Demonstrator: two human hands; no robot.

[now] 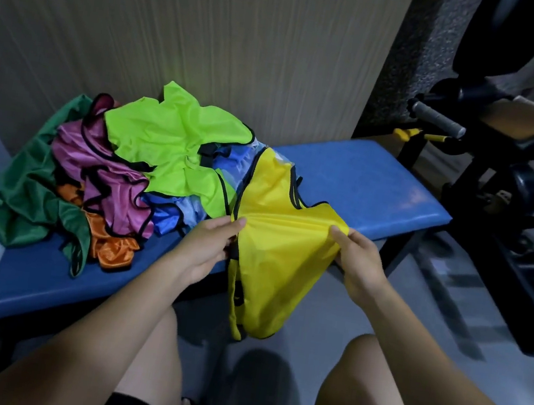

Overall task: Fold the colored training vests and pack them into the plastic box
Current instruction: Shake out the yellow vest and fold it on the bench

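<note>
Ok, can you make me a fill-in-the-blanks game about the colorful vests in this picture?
1. Both hands, the left hand and the right hand, hold the ____ vest.
2. The vest on top of the pile is lime ____.
3. The pile lies on a padded ____ bench.
4. The vest tucked at the pile's near edge, beside the dark green vest, is ____.

Missing words: yellow; green; blue; orange
</note>
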